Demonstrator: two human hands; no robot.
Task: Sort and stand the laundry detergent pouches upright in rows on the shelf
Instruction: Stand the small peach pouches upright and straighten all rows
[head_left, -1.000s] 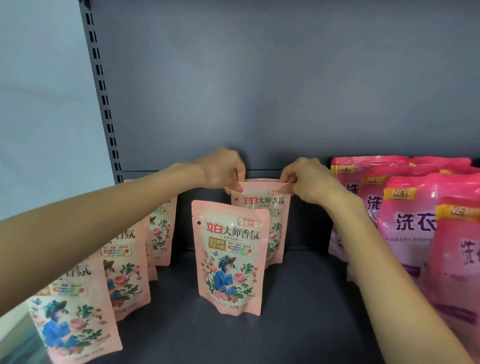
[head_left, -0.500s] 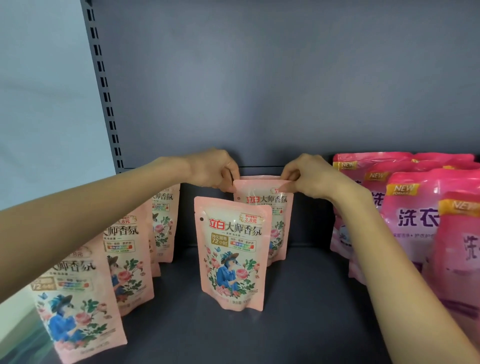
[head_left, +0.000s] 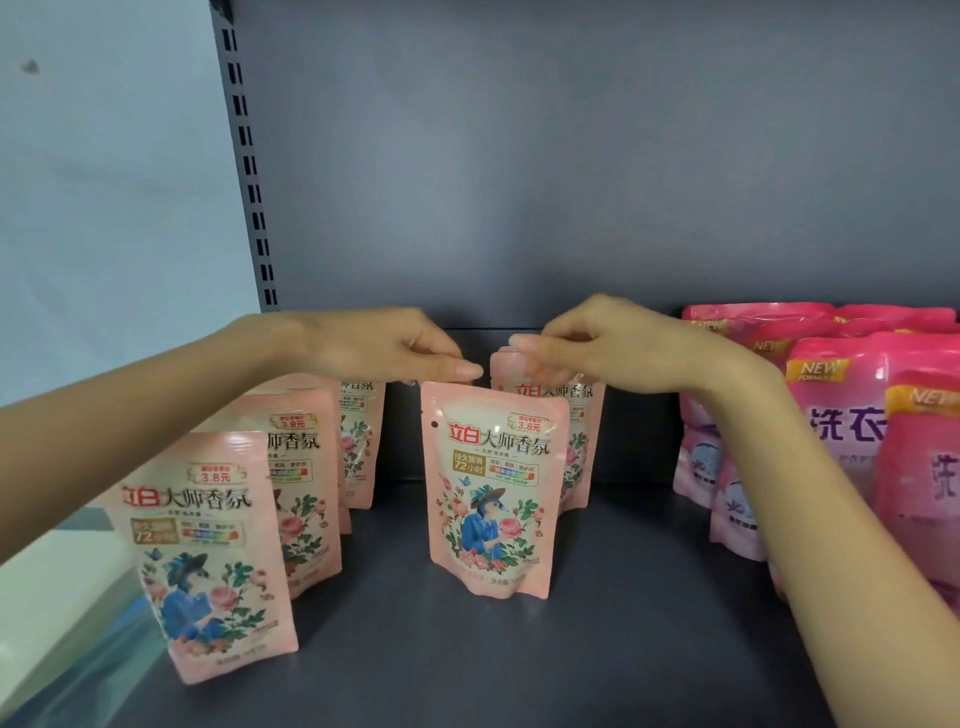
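Far left, three pale pouches (head_left: 208, 545) stand in a file on the shelf (head_left: 623, 597); the arm crosses the tops of the rear two. Left hand (head_left: 395, 353) hovers just above the front pouch (head_left: 493, 483), fingers near straight, nothing in it as far as shows. Rear pouch (head_left: 579, 415) stands close behind, mostly hidden. Right hand (head_left: 597, 353) is at its top seal, fingers (head_left: 530, 364) blurred, so pinching or merely touching, cannot tell. Pink pouches (head_left: 857, 415) stand far right, cut by the frame. Step, as judged: squaring the rear pouch in the middle file. Next calls for letting go without tipping it, then adding another pouch to the row
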